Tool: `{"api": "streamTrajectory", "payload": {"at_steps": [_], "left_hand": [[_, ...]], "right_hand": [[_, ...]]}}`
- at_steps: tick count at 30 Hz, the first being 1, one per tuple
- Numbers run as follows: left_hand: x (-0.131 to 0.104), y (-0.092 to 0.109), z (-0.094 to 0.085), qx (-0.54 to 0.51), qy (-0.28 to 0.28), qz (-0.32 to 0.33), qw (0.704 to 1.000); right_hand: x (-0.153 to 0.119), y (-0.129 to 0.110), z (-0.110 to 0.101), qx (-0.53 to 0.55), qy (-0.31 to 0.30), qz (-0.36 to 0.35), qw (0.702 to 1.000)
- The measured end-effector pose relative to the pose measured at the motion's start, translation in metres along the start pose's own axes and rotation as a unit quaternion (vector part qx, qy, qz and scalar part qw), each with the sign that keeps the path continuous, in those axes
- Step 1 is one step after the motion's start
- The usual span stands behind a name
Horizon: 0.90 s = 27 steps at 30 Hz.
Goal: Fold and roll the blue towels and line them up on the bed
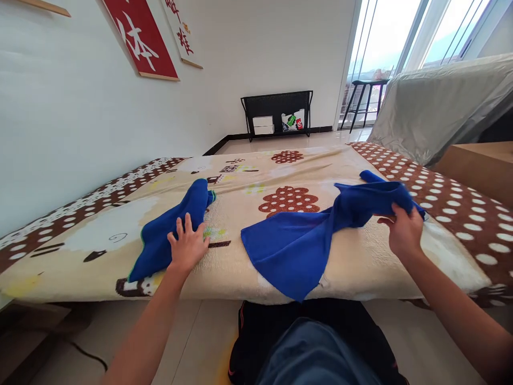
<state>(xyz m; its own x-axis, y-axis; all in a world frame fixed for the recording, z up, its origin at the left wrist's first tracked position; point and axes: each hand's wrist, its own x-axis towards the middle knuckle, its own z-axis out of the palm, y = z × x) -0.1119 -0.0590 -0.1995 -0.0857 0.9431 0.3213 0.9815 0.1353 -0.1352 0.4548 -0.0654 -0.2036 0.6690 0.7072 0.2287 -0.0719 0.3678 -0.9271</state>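
Note:
A folded blue cloth (164, 235) with a green edge lies on the left part of the blanket-covered surface. My left hand (187, 243) rests at its right side, fingers spread and touching it. To the right, a second blue cloth (290, 246) is spread out unevenly, one corner drooping toward the front edge and the other end bunched up. My right hand (403, 227) pinches that bunched end between thumb and fingers. Just behind it, another strip of blue cloth (371, 176) shows; whether it is a separate piece I cannot tell.
A cream blanket (236, 267) with brown polka-dot borders covers the surface. Beyond stands a black rack (276, 107) with a white box. A covered piece of furniture (441, 101), a cardboard box (476, 166) and a black stool (366, 93) are at the right.

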Motion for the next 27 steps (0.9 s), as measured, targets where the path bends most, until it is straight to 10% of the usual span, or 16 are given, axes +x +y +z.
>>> {"api": "streamTrajectory", "payload": {"at_steps": [9, 27], "left_hand": [[0.009, -0.034, 0.029, 0.031, 0.042, 0.006, 0.999], [0.041, -0.115, 0.031, -0.042, -0.010, -0.142, 0.989]], "right_hand": [[-0.002, 0.051, -0.008, -0.107, -0.080, 0.034, 0.990], [0.015, 0.066, -0.032, -0.148, -0.105, 0.040, 0.983]]}}
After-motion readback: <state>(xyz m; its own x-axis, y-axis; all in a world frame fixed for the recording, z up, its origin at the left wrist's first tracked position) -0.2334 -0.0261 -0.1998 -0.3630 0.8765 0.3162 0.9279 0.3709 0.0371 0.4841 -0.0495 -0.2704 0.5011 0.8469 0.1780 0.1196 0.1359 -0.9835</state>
